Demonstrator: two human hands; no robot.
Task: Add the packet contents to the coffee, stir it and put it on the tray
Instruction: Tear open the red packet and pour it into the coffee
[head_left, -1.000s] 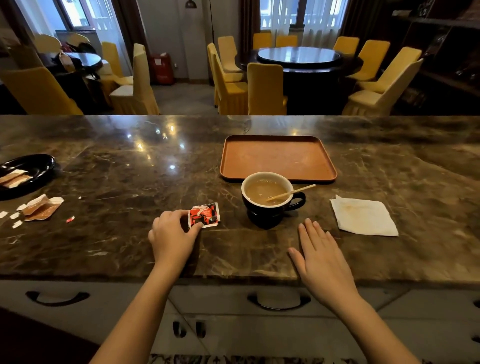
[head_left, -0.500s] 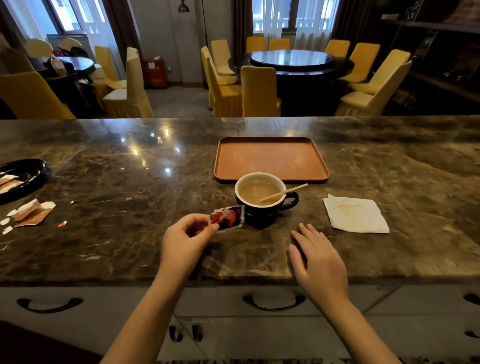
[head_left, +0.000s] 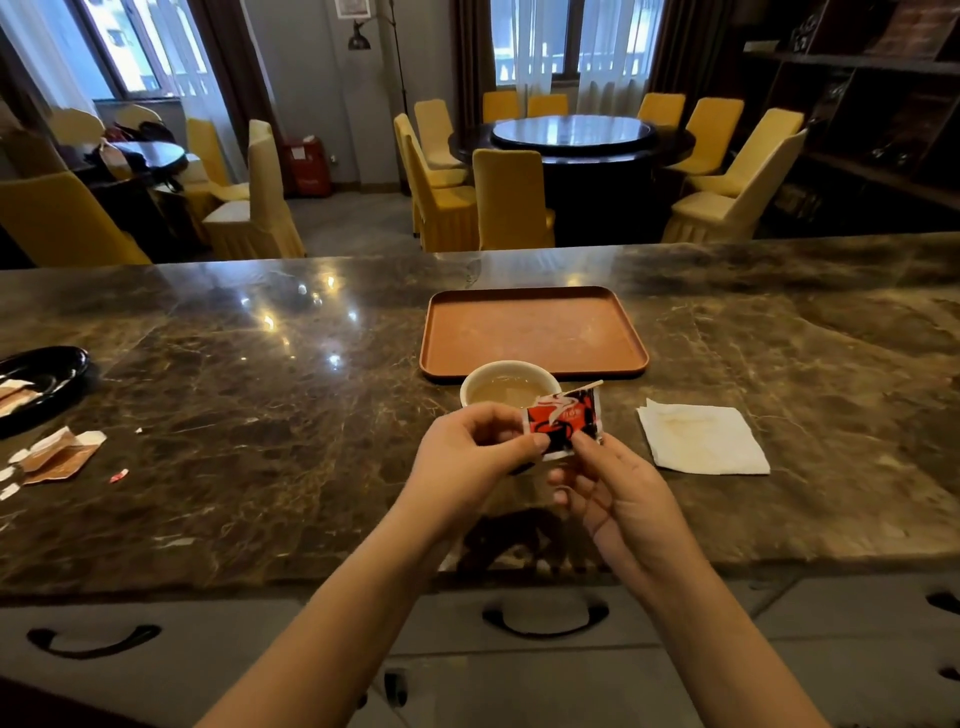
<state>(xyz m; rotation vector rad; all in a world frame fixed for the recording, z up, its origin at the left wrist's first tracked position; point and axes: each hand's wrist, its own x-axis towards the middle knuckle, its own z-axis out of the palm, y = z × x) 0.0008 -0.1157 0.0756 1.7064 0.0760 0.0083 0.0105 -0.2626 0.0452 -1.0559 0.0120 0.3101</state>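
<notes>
Half a second ago only your left hand (head_left: 470, 457) held the packet (head_left: 563, 423), and your right hand (head_left: 618, 499) lay flat on the surface (head_left: 260, 441). Now your right hand is up off the surface and has joined in, and the packet is higher, right in front of the coffee cup (head_left: 506, 387).

The packet and your hands hide the front of the cup and its handle. Only the far tip of the stir stick (head_left: 589, 385) pokes out above the packet.

Your left grip is closed on the packet's left edge, thumb and fingers pinched. Your right grip is closed on its bottom right corner. The packet stands upright between them, up in the air.

The cup sits on the surface just in front of the orange tray (head_left: 532, 330). A napkin (head_left: 701, 439) lies to the right.
</notes>
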